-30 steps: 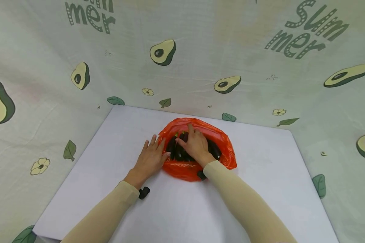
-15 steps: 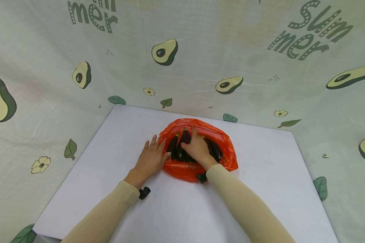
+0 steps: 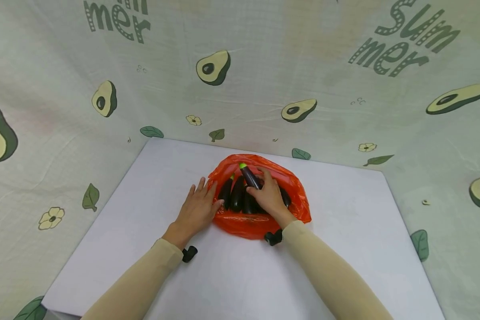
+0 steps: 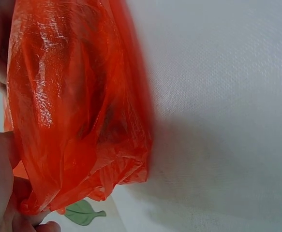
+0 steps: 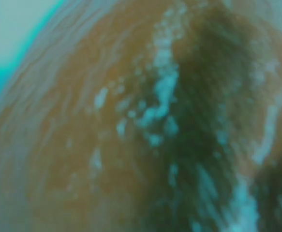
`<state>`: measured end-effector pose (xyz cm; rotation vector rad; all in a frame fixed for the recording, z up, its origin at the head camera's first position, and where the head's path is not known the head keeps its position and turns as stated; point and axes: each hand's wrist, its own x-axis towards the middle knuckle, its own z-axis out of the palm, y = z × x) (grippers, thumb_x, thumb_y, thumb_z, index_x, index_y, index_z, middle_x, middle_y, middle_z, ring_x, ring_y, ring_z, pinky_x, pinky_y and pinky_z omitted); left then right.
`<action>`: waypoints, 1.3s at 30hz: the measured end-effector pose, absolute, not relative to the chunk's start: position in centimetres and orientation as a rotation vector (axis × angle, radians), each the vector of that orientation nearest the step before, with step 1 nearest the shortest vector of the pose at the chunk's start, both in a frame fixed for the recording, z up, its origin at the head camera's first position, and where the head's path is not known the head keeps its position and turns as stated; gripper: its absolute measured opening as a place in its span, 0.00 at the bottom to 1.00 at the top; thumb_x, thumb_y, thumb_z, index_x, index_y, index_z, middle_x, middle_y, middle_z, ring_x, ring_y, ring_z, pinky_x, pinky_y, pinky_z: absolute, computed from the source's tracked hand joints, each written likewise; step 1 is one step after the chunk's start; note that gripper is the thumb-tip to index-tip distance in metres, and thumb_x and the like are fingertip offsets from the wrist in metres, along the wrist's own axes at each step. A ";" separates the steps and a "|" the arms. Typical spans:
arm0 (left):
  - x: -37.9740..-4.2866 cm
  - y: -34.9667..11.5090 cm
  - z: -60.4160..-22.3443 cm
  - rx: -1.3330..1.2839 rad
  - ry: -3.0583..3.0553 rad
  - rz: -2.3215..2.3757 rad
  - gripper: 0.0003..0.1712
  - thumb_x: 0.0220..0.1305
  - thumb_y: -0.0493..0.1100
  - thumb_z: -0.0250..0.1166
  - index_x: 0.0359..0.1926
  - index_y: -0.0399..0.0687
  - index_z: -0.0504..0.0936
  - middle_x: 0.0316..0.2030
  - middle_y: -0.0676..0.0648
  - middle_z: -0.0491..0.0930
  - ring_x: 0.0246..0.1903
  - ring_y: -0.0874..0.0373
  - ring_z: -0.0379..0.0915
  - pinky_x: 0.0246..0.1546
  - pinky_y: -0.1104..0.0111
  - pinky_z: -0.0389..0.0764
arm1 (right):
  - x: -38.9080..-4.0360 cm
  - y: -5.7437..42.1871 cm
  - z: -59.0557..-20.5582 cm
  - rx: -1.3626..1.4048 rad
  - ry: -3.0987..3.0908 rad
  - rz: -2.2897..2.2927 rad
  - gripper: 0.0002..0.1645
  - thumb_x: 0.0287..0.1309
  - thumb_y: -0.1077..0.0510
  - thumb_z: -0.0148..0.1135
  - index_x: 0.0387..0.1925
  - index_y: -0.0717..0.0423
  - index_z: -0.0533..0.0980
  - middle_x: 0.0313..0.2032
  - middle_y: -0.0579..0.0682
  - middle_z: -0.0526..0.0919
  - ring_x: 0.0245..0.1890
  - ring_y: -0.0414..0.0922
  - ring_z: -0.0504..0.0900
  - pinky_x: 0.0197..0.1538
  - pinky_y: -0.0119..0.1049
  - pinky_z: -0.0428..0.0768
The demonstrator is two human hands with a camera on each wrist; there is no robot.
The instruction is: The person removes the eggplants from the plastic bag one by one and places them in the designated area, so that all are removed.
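Note:
A red plastic bag (image 3: 244, 229) lies with its mouth spread wide, several dark eggplants (image 3: 237, 195) inside. Over them, my right hand (image 3: 273, 198) holds one eggplant (image 3: 250, 176) between thumb and fingers, its green stem end tilted up toward the back left. With fingers spread and mostly straight, my left hand (image 3: 198, 206) rests against the bag's left rim. In the left wrist view, the bag's crumpled side (image 4: 78, 106) touches the left hand (image 4: 0, 179). The right wrist view is blurred and shows only shiny bag film close up.
The bag stands on a white table (image 3: 344, 231), near its back edge. A cloth (image 3: 256, 80) printed with avocados and leaves hangs behind and at both sides. Each wrist wears a small black camera, such as the left one (image 3: 190, 254).
My right hand has gripped an eggplant and drawn it up, back and slightly right, lifting its stem end above the others. The left hand has stayed at the bag's rim.

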<state>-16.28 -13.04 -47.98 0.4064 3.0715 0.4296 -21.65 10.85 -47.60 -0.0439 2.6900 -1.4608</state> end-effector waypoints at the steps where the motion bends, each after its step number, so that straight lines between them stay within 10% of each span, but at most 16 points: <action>1: -16.3 -13.0 -47.9 0.402 3.068 0.437 0.42 0.80 0.59 0.56 0.82 0.40 0.59 0.79 0.33 0.60 0.83 0.38 0.42 0.82 0.42 0.47 | -21.6 11.0 -47.4 -0.043 2.685 -1.474 0.45 0.65 0.52 0.70 0.78 0.40 0.59 0.69 0.55 0.77 0.56 0.57 0.76 0.59 0.56 0.81; 39: -15.6 -12.9 -46.5 0.441 3.092 0.511 0.43 0.77 0.58 0.61 0.80 0.38 0.62 0.79 0.34 0.61 0.83 0.38 0.43 0.81 0.42 0.50 | -19.2 17.4 -45.9 -0.057 2.608 -1.767 0.48 0.72 0.56 0.67 0.79 0.42 0.46 0.71 0.61 0.69 0.66 0.61 0.80 0.67 0.60 0.79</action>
